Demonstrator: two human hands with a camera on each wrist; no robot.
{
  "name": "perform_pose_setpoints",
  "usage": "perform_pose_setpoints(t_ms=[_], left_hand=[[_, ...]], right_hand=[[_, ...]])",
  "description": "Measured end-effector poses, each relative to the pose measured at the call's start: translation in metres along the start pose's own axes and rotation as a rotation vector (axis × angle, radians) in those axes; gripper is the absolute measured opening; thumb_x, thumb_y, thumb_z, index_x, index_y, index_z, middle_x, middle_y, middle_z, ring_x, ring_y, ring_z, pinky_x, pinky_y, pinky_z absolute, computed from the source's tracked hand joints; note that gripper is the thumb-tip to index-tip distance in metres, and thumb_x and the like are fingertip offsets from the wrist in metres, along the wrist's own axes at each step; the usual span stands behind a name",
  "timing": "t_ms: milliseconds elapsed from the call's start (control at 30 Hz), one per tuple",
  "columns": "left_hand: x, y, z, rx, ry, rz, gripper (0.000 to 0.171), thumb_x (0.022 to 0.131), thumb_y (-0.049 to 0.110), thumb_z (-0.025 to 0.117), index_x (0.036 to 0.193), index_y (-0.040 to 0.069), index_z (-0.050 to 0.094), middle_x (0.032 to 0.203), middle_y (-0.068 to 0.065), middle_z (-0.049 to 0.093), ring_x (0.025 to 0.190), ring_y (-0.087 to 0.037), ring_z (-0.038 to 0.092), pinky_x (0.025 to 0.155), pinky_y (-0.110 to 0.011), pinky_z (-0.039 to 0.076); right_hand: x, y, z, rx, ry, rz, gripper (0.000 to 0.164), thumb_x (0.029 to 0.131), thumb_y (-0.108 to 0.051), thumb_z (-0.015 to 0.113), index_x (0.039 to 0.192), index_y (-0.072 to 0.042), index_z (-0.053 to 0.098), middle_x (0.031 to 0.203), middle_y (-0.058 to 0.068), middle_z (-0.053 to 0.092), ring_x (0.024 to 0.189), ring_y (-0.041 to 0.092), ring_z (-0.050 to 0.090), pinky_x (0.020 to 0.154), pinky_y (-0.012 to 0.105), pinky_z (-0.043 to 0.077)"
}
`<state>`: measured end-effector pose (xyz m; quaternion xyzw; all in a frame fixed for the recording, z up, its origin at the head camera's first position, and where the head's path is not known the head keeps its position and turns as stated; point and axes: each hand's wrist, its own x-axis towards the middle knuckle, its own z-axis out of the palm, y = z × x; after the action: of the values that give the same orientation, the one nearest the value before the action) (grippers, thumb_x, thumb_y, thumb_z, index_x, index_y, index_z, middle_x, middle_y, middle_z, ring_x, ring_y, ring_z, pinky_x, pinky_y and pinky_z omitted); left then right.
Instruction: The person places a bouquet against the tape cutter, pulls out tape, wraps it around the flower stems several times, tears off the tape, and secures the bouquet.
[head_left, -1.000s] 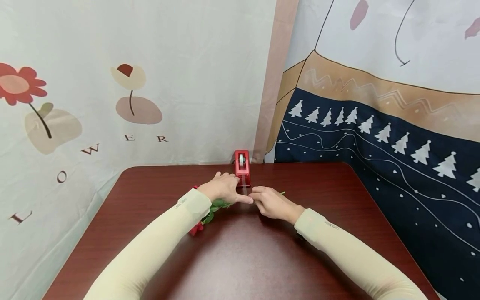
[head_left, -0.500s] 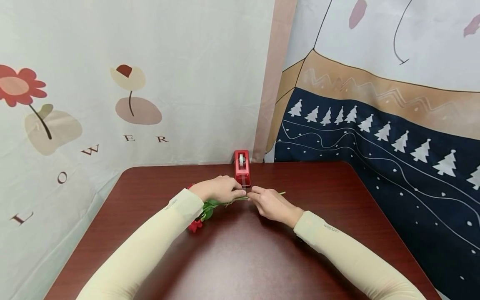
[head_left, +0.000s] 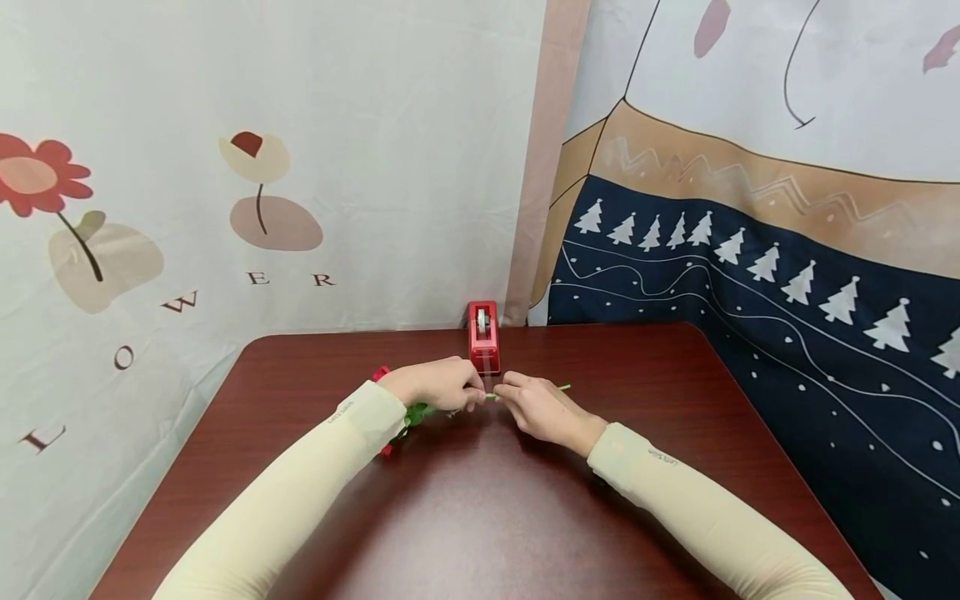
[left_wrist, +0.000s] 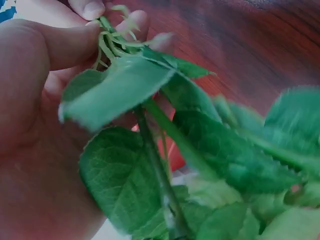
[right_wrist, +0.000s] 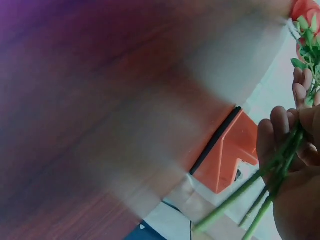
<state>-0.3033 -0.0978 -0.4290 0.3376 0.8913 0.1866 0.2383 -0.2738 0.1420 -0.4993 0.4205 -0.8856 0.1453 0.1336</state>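
Observation:
Several red roses [head_left: 381, 372] lie crosswise between my hands, blooms to the left and bare green stems to the right. My left hand [head_left: 447, 385] pinches the stems near their middle, between thumb and fingers; the leaves [left_wrist: 125, 170] hang below that grip in the left wrist view. My right hand [head_left: 546, 408] holds the lower stems, whose cut ends [right_wrist: 215, 217] stick out past the palm in the right wrist view. A strip of clear tape [head_left: 487, 377] reaches from the red tape dispenser [head_left: 483, 340] to the stems between my hands.
The dark red-brown wooden table [head_left: 480, 517] has the dispenser near its far edge. Behind it hang a white cloth [head_left: 405, 167] with printed flowers and a navy cloth [head_left: 645, 275] with printed trees.
My left hand's spread fingers and thumb have curled in on the stems, and it has shifted slightly left. The blooms have moved a little. My right hand stays nearly in place.

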Motion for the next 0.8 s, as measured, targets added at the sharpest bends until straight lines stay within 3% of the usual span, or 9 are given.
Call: perform_pose_setpoints(t_ms=[133, 300, 433, 633, 800], left_hand=[[0.001, 0.003, 0.001, 0.053, 0.030, 0.023, 0.026, 0.112, 0.021, 0.066, 0.101, 0.006, 0.085, 0.084, -0.012, 0.080, 0.064, -0.008, 0.058, 0.068, -0.028, 0.053], [0.000, 0.005, 0.003, 0.109, 0.084, 0.044, 0.022, 0.109, 0.019, 0.070, 0.100, 0.008, 0.086, 0.068, 0.003, 0.067, 0.058, -0.007, 0.055, 0.063, -0.027, 0.052], [0.001, 0.004, 0.006, 0.200, 0.151, 0.090, 0.019, 0.108, 0.018, 0.071, 0.101, 0.011, 0.087, 0.074, 0.005, 0.073, 0.063, -0.007, 0.055, 0.070, -0.029, 0.053], [-0.001, 0.003, 0.013, 0.378, 0.253, 0.156, 0.015, 0.105, 0.019, 0.075, 0.099, 0.013, 0.088, 0.083, 0.003, 0.082, 0.075, -0.012, 0.072, 0.088, -0.041, 0.059], [-0.003, 0.003, 0.020, 0.541, 0.325, 0.179, 0.012, 0.102, 0.023, 0.080, 0.094, 0.018, 0.087, 0.084, 0.003, 0.083, 0.082, -0.018, 0.077, 0.083, -0.043, 0.051]], right_hand=[[0.002, 0.000, -0.001, 0.034, -0.035, 0.030, 0.017, 0.105, -0.010, 0.074, 0.121, -0.010, 0.081, 0.098, -0.001, 0.065, 0.082, 0.007, 0.060, 0.077, 0.022, 0.059], [0.004, 0.000, -0.004, 0.080, -0.064, 0.072, 0.022, 0.105, -0.013, 0.076, 0.125, -0.010, 0.081, 0.103, -0.001, 0.069, 0.087, 0.007, 0.064, 0.085, 0.025, 0.063], [0.005, 0.000, -0.007, 0.110, -0.083, 0.088, 0.022, 0.107, -0.017, 0.074, 0.127, -0.011, 0.081, 0.105, -0.001, 0.071, 0.090, 0.007, 0.066, 0.087, 0.026, 0.063], [0.011, 0.002, -0.012, 0.163, -0.136, 0.118, 0.022, 0.108, -0.017, 0.071, 0.126, -0.012, 0.082, 0.106, -0.001, 0.074, 0.089, 0.009, 0.067, 0.086, 0.030, 0.063], [0.022, 0.005, -0.020, 0.202, -0.226, 0.124, 0.021, 0.109, -0.015, 0.070, 0.125, -0.011, 0.082, 0.114, 0.003, 0.081, 0.098, 0.013, 0.075, 0.096, 0.038, 0.065]])
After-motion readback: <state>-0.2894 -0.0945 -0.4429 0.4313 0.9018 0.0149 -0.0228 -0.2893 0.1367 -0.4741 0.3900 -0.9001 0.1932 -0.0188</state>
